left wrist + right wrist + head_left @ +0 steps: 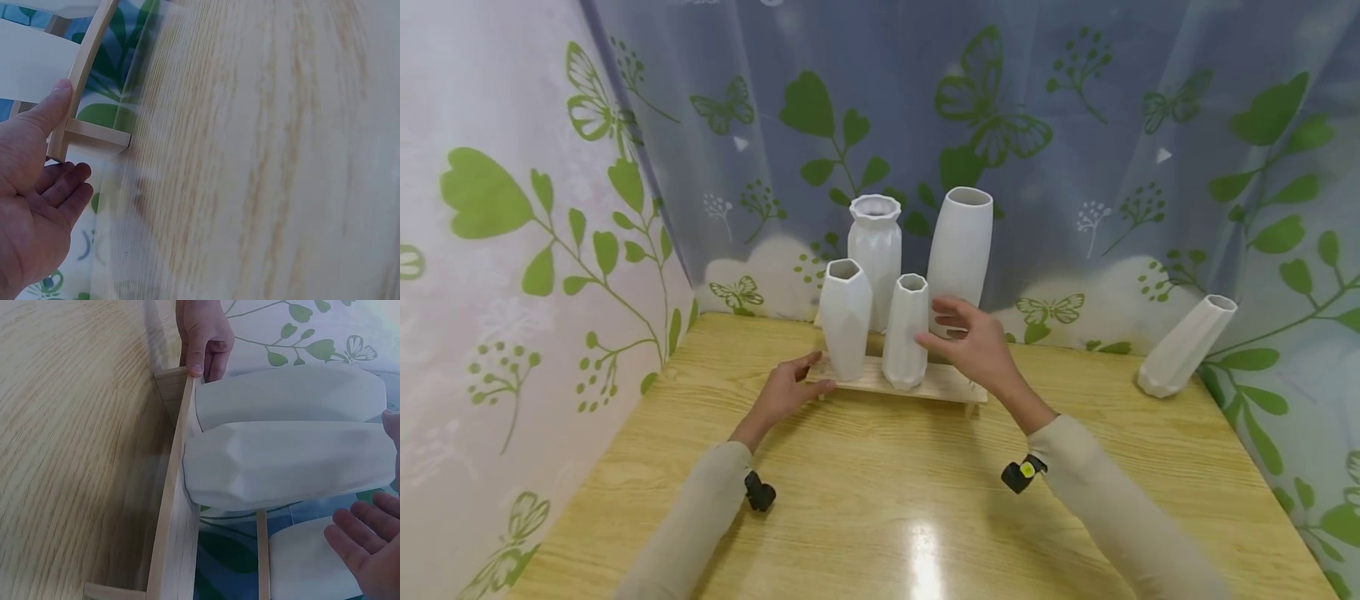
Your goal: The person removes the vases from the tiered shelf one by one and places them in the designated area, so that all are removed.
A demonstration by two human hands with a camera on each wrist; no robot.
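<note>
My left hand [785, 388] grips the left end of a low wooden stand [943, 382], its thumb against the front edge and its fingers around the end, as the left wrist view shows. On the front board stand a white faceted vase [846, 321] and a smaller white ribbed vase [906, 337]. My right hand [976, 342] is just right of the ribbed vase, fingers spread and thumb near the vase's side, holding nothing. Behind stand a white vase with a flared scalloped neck [876, 242] and a tall smooth white vase [962, 242], partly hidden by the right hand.
Another white ribbed vase [1187, 346] stands toward the table's right edge. The wood-grain table [850, 500] meets a leaf-and-butterfly patterned curtain [880, 108] at the back and sides. Each wrist wears a small black camera, such as the right one [1018, 475].
</note>
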